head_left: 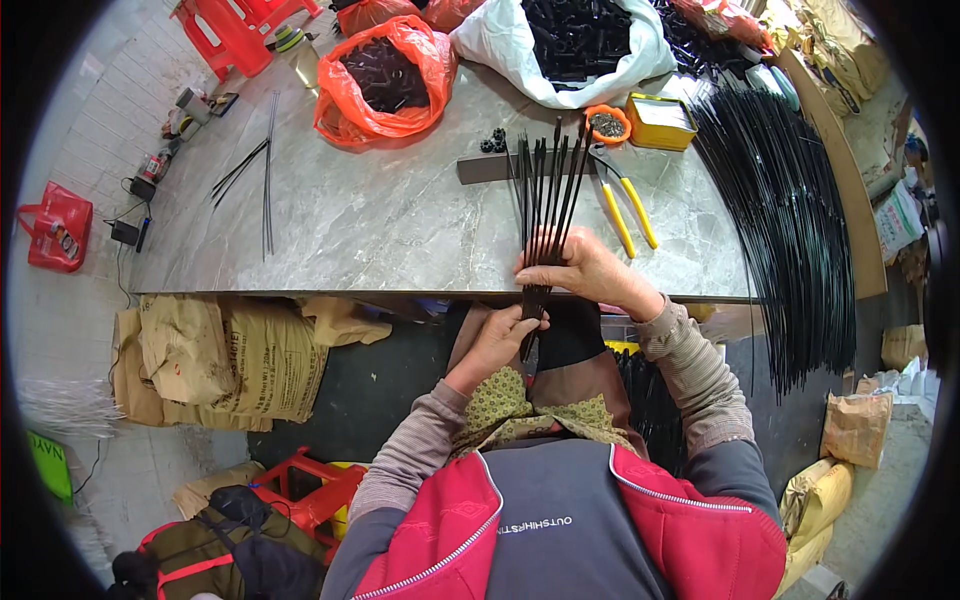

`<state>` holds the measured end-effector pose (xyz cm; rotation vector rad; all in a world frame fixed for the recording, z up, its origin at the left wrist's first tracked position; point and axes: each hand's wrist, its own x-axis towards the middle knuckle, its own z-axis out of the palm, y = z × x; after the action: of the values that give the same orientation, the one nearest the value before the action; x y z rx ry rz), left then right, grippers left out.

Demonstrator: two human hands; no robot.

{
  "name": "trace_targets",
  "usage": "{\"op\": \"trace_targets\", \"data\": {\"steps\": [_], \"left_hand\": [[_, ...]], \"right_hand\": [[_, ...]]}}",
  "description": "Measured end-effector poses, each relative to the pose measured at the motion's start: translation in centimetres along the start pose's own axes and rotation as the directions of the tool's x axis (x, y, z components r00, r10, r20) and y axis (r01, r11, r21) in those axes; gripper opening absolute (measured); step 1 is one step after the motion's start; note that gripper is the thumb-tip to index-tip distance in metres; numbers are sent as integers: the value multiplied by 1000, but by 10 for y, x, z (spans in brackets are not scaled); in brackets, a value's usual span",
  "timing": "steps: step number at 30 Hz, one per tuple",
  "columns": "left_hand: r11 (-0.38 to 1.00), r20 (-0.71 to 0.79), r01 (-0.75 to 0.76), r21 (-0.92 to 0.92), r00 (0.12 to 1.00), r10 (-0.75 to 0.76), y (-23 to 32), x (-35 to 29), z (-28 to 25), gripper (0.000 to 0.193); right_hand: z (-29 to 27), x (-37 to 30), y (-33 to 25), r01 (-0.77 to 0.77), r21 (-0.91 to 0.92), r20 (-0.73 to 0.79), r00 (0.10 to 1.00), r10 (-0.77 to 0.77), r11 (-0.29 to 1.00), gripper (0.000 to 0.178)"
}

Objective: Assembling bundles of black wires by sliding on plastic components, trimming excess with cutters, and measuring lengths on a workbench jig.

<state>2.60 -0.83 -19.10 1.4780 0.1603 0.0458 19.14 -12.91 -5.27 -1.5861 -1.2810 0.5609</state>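
Observation:
A bundle of thin black rods (545,200) stands upright at the table's front edge, its tips fanned out at the top. My right hand (590,268) is closed around the middle of the bundle. Below it, my left hand (497,340) grips the lower part, over my lap. Behind the rods lies a dark flat bar (485,168), partly hidden by them. Pliers with yellow handles (628,215) rest on the table right of the bundle. Several small black round pieces (494,141) sit by the bar.
An orange bowl of small metal parts (608,140) and a yellow tin (664,136) stand behind the pliers. A large sheaf of black rods (790,240) hangs over the table's right edge. Red (440,75) and white bags (490,40) of black pieces stand at the back. A few loose rods (268,190) lie left.

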Motion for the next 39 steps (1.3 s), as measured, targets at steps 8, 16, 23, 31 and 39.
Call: {"op": "trace_targets", "data": {"steps": [8, 16, 23, 31, 39], "left_hand": [[765, 59, -44, 642, 998, 8, 140, -8, -28, 15], [926, -13, -377, -15, 926, 376, 230, 57, -11, 35], [971, 226, -225, -85, 944, 238, 240, 61, -15, 29], [966, 260, -258, -34, 931, 257, 239, 60, -16, 25], [969, 239, -228, -97, 940, 245, 243, 59, -9, 18]], "right_hand": [[7, -4, 16, 54, -34, -26, 998, -55, 998, 26], [8, -4, 3, 47, -49, -19, 999, -48, 998, 24], [9, -9, 6, 14, 18, -43, 999, -13, 1000, 27], [9, -12, 0, -50, 68, 6, 999, 50, 996, 27], [15, -10, 19, 28, 28, -2, 1000, -28, 999, 29]]}}
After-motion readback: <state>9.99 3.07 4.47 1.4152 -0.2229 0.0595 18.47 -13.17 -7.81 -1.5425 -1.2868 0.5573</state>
